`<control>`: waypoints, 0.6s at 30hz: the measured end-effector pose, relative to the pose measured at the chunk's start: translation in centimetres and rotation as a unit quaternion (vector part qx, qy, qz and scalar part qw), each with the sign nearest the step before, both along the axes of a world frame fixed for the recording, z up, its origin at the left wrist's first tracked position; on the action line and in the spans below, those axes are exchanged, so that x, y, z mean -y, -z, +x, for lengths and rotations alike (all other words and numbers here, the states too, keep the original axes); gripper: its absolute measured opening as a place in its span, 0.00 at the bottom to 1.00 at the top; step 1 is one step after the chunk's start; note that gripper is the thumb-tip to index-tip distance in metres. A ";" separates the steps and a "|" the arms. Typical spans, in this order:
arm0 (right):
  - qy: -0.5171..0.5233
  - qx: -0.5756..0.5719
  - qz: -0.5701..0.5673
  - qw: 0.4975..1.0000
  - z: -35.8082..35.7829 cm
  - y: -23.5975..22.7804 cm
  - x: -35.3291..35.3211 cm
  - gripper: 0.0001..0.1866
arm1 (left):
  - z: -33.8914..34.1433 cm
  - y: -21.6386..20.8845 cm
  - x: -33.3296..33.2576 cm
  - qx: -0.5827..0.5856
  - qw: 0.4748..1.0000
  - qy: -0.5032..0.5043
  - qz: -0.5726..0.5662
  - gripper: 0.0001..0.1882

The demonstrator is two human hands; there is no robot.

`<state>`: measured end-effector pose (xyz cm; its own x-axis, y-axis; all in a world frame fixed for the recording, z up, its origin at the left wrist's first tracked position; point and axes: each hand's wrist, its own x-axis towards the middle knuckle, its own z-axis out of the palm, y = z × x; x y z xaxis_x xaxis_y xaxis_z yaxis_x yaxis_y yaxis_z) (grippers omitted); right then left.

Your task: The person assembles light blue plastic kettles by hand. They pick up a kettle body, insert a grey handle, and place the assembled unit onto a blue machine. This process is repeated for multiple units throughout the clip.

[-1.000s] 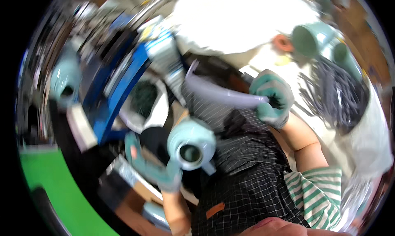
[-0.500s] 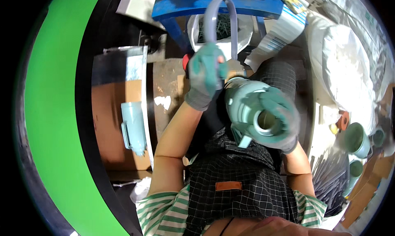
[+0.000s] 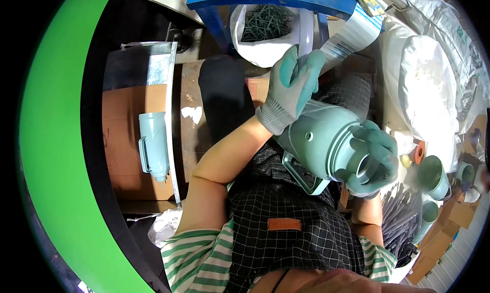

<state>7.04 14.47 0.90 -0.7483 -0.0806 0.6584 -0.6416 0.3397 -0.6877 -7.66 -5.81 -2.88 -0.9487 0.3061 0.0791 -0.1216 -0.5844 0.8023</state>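
Note:
A pale green vacuum flask body (image 3: 321, 132) lies tilted across my lap, its open neck toward the lower right and its side handle (image 3: 301, 176) facing me. My gloved right hand (image 3: 376, 157) is closed around the neck. Over the flask's far end, my gloved left hand (image 3: 295, 86) is closed on a lilac-grey plastic strap (image 3: 306, 33), which rises from between the fingers. Whether the strap touches the flask is hidden behind the hand.
At left, another pale green flask (image 3: 154, 139) lies in a cardboard-lined tray (image 3: 122, 162) beside a green belt (image 3: 56, 124). Ahead stand a blue bench (image 3: 275, 1) and a white bin (image 3: 258, 53) of green strips. Green cups (image 3: 433, 176), grey strips (image 3: 400, 216) and white bags (image 3: 429, 88) lie right.
My left hand has moved right and down with the strap, whose raised loop has dropped. The flask has turned more sideways, its neck shifting right with my right hand.

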 end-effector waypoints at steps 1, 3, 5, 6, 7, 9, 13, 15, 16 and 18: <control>0.004 0.002 0.001 1.000 0.0 0.1 -0.2 0.35 | 0.2 0.0 0.3 0.017 0.998 0.031 0.052 0.10; 0.010 0.010 0.002 1.000 0.0 0.3 -0.4 0.35 | 1.5 -1.9 0.0 0.088 0.995 0.029 0.030 0.18; 0.005 0.007 0.004 1.000 0.1 0.1 -0.1 0.35 | 2.6 -1.8 0.2 0.108 0.990 0.058 0.073 0.17; 0.005 0.005 0.007 1.000 0.1 0.0 0.0 0.35 | 2.8 -1.4 0.1 0.117 0.986 0.074 0.096 0.17; -0.008 0.009 0.006 1.000 0.1 -0.1 -0.1 0.34 | 2.8 -0.9 -0.4 0.112 0.983 0.061 0.130 0.16; -0.036 0.017 0.004 0.999 -0.1 -0.5 -0.2 0.33 | 3.1 -1.1 -0.6 0.116 0.991 0.053 0.049 0.15; -0.110 0.019 0.081 0.990 -0.8 -2.6 0.3 0.30 | 3.9 -1.2 1.0 0.016 0.978 0.072 -0.197 0.12; -0.143 0.046 0.083 0.985 -1.4 -4.1 -0.3 0.28 | 4.1 -3.4 1.3 -0.236 0.944 0.052 -0.225 0.14; -0.160 0.067 0.072 0.982 -1.6 -5.0 -0.5 0.26 | 4.2 -4.8 1.1 -0.374 0.910 0.051 -0.171 0.16; -0.128 0.071 0.016 0.989 -1.7 -3.4 -0.3 0.27 | 5.5 -6.7 0.5 -0.551 0.830 0.036 -0.077 0.19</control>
<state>5.30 14.75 4.26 -0.7848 -0.2991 0.5428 -0.6079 0.2010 -0.7682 -2.21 -6.34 3.85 -0.3043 0.4468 0.8413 0.7056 -0.4875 0.5142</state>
